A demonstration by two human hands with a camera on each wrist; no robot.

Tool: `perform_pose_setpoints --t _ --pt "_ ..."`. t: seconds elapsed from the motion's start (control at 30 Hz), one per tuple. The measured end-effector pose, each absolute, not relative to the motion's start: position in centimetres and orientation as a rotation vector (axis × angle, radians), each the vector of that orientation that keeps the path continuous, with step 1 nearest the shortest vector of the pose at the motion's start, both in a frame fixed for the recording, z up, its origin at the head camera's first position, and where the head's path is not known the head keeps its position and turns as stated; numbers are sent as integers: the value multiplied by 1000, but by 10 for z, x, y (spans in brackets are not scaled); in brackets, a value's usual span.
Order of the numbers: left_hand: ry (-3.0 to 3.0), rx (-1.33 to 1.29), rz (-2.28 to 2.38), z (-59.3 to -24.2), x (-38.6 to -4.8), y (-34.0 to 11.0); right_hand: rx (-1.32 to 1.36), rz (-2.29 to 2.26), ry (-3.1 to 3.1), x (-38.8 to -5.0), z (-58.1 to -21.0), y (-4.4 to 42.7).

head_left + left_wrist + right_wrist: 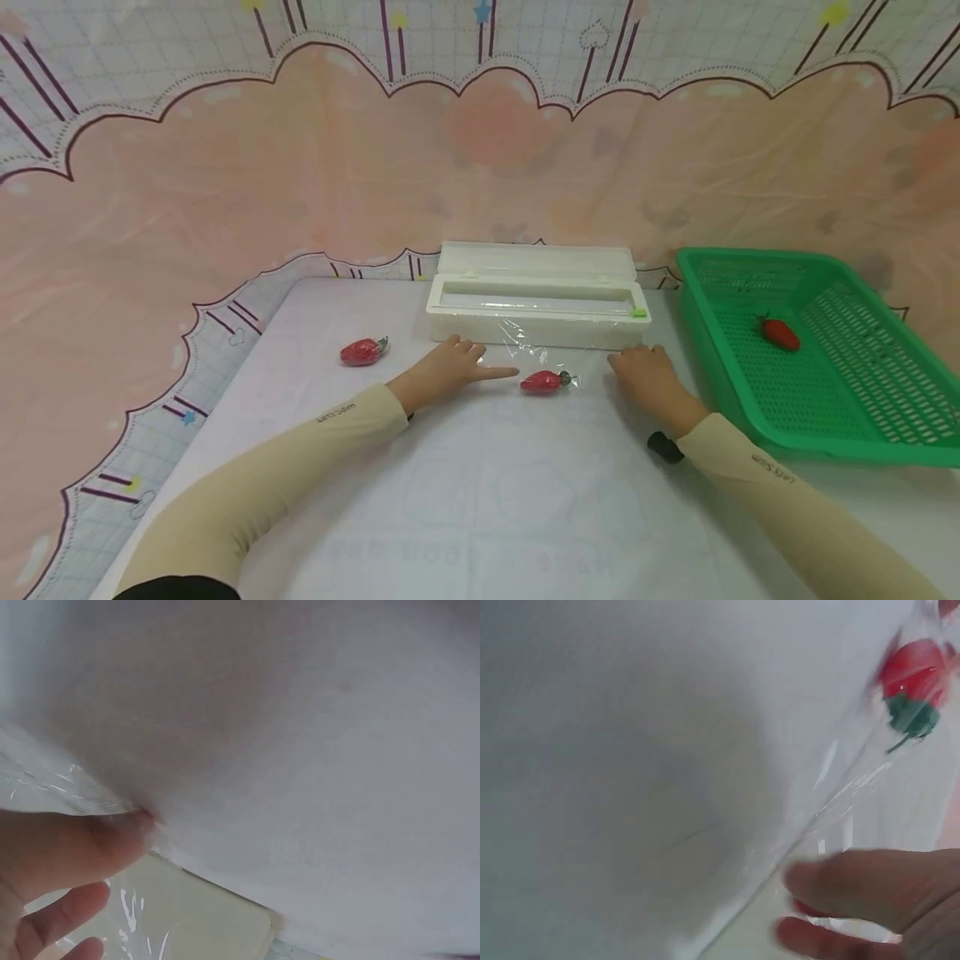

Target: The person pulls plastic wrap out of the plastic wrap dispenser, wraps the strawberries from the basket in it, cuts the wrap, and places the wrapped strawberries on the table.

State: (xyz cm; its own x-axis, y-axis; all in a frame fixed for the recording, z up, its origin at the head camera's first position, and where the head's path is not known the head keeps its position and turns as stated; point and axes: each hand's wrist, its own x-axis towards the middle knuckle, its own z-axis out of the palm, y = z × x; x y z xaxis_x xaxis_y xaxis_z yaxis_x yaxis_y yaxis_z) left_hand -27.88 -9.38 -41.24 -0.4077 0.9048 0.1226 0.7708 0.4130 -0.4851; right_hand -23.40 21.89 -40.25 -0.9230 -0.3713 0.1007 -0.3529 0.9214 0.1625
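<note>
A strawberry (545,382) lies on the white table in clear cling film (517,333), which runs back to a white cling film dispenser (540,324). The right wrist view shows the same strawberry (913,679) with shiny film about it. My left hand (442,372) is left of it, thumb stretched toward the fruit. Up close, the left thumb (82,847) touches the film's edge. My right hand (651,383) is at the film's right side, by the dispenser's front corner. Its thumb and finger (840,949) look blurred and apart.
Farther left lies another strawberry (363,351) in shiny film. On the right stands a green basket (750,417) holding one strawberry (780,334). The dispenser's lid (536,261) is raised at the back, and a green slider (638,313) sits on its right end.
</note>
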Motion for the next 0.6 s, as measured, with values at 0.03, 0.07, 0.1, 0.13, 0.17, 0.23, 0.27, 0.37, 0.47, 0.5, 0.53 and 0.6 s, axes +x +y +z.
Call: perform_pose_setpoints --t 0.03,0.07,0.1,0.13,0.17,0.23,0.27,0.37,0.47,0.5,0.53,0.6 --pt "-2316 -1437 515 -412 -278 -93 623 -227 -2895 -233 -401 216" --pt "-2331 -1436 523 -412 -278 -93 698 -226 -2834 -232 -401 213" --pt "-2345 -1433 532 -411 -278 -92 780 -208 -2775 -231 -400 209" --pt "-2361 -1430 542 -411 -278 -92 870 -190 -2718 -231 -399 204" --pt "-2380 -1426 549 -410 -277 -92 957 -166 -2676 -231 -398 200" --pt "-2413 -1422 565 -409 -278 -92 1104 -112 -2619 -231 -398 193" --pt "-2429 -1422 570 -409 -278 -92 1159 -98 -2612 -231 -398 189" --pt "-2503 -1417 573 -406 -278 -93 1264 -98 -2631 -232 -401 181" --pt "-2574 -1396 531 -401 -278 -98 1303 -116 -2654 -234 -405 175" --pt "-2604 -1380 500 -399 -278 -100 1309 -115 -2658 -235 -406 174" --pt "-2636 -1360 462 -396 -277 -102 1310 -111 -2659 -237 -408 173" --pt "-2699 -1307 369 -391 -274 -103 1295 -82 -2668 -239 -411 173"
